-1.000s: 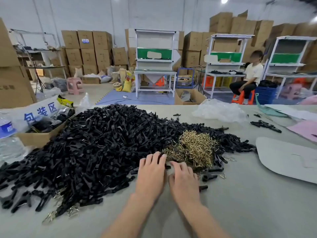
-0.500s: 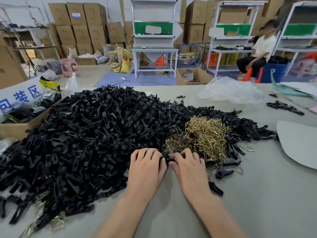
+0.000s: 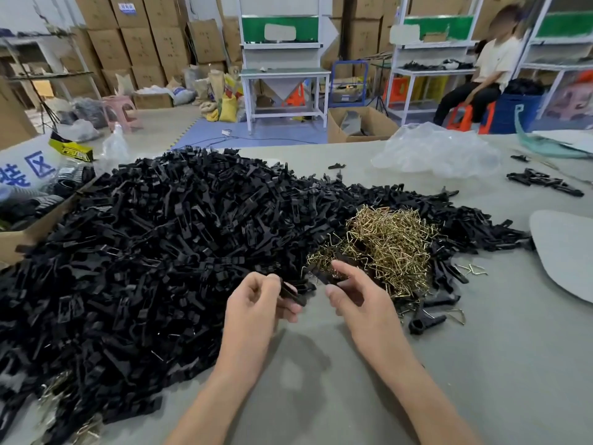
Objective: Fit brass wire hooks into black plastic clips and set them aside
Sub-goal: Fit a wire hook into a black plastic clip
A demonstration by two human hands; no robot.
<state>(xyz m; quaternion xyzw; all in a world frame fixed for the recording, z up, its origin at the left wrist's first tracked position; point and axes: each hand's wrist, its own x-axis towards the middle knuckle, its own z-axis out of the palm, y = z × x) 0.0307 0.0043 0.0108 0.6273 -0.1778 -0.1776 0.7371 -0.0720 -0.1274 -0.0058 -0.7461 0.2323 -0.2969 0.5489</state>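
The worktop [image 3: 481, 348] carries a huge pile of black clips [image 3: 160, 252] and a smaller heap of brass hooks [image 3: 388, 245], so most work seems left. The hands are apart: the left hand [image 3: 253, 306] pinches one clip [image 3: 292, 292], the right hand [image 3: 359, 303] pinches a dark piece [image 3: 322, 278].

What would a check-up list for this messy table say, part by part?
Surface: grey table, matte top.
Job's things: big pile of black clips across left and centre; brass hooks heaped at its right side.
Clutter: clear plastic bag at the far edge; open cardboard box at the left.
Grippers: left hand grips one black clip; right hand pinches a dark piece.
Cables: one cable on the blue floor mat.
Surroundings: stacked cartons, white workbench, seated person.
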